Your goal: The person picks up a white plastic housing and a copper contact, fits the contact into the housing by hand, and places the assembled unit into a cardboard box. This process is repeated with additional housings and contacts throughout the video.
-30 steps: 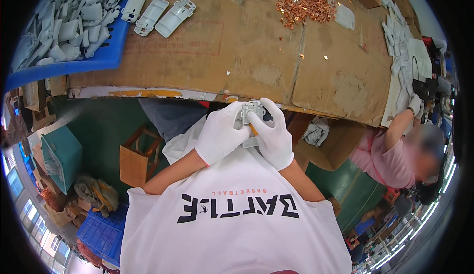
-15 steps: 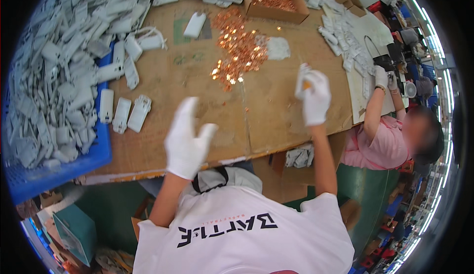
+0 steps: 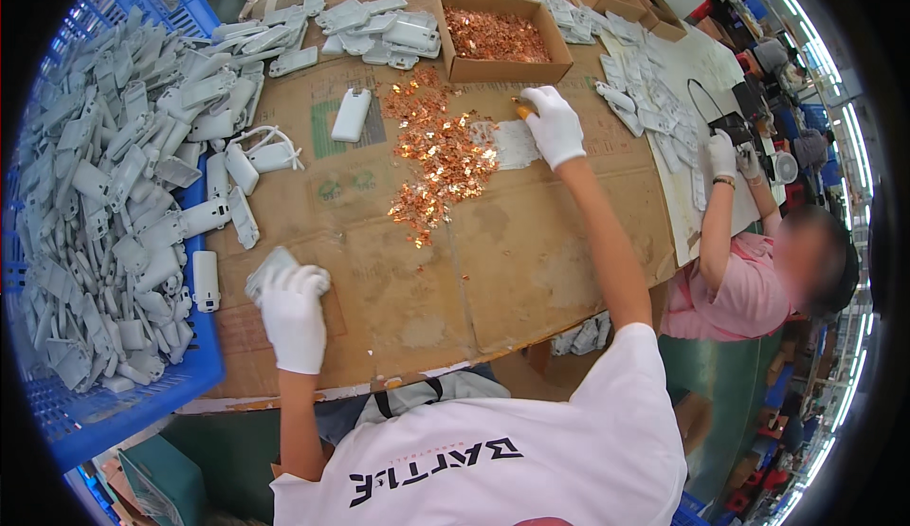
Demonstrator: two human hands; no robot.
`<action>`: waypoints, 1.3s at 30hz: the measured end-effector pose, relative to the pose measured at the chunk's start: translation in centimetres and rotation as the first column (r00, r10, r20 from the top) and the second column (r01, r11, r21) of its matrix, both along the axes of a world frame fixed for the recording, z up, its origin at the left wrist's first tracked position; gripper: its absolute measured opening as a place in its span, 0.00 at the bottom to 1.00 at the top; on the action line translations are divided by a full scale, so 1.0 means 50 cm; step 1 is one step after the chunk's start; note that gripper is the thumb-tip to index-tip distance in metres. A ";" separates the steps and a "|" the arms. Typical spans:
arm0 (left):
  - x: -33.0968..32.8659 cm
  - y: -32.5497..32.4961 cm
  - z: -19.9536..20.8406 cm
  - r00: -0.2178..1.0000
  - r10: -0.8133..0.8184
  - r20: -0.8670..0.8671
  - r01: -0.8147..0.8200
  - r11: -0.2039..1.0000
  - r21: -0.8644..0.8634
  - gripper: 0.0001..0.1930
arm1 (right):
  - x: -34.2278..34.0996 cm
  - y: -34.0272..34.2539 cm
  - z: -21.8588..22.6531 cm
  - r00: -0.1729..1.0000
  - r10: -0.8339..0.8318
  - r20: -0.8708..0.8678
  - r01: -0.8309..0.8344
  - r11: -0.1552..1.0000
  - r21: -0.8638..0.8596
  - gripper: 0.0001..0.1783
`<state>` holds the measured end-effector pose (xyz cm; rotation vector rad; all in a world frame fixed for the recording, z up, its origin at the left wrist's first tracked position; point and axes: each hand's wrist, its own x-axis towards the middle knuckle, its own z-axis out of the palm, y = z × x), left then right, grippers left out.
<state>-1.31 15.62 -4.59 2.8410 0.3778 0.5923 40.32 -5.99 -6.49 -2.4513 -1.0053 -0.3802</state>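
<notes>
Stretching across a cardboard-covered desk [image 3: 531, 261], a white-gloved person [image 3: 569, 412] spans two sorts of parts; the left hand [image 3: 295, 316] curls its fingers over a pale casing [image 3: 269, 266] on the desk, though whether it grips or merely touches cannot be told; the right hand [image 3: 553, 128], fingers bent, one tip bearing an orange covering [image 3: 521, 108], hovers just beside loose copper-coloured pieces [image 3: 445, 161]; whether it pinches any is unclear; a blue basket [image 3: 207, 360] heaped with more casings [image 3: 104, 204] stands at left, likely to suit that arm's reach; the coppery spread probably makes single pieces easier to pick; an open carton [image 3: 507, 72] beyond seemingly stops others scattering.
</notes>
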 end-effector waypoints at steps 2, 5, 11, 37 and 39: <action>0.017 -0.030 0.003 0.997 -0.056 0.044 0.056 0.998 -0.002 0.05 | 0.040 0.011 -0.007 0.998 -0.049 -0.046 0.049 0.999 -0.002 0.12; 0.006 -0.036 -0.008 0.996 -0.074 0.052 0.078 0.994 -0.081 0.05 | 0.040 0.038 0.008 0.981 -0.069 -0.179 0.034 0.981 -0.193 0.10; -0.023 -0.035 0.024 0.956 -0.284 -0.077 0.262 0.940 -0.218 0.08 | 0.065 0.066 0.018 0.965 -0.138 -0.223 0.044 0.924 -0.381 0.12; -0.017 -0.128 -0.012 0.903 0.419 0.095 0.183 -0.175 -0.967 0.19 | -0.732 0.035 0.093 0.764 0.509 -0.396 -0.314 0.830 0.461 0.13; -0.033 -0.151 -0.010 0.939 0.344 -0.013 0.067 -0.221 -0.973 0.14 | -0.743 0.041 0.084 0.847 0.402 -0.347 -0.186 0.837 0.514 0.14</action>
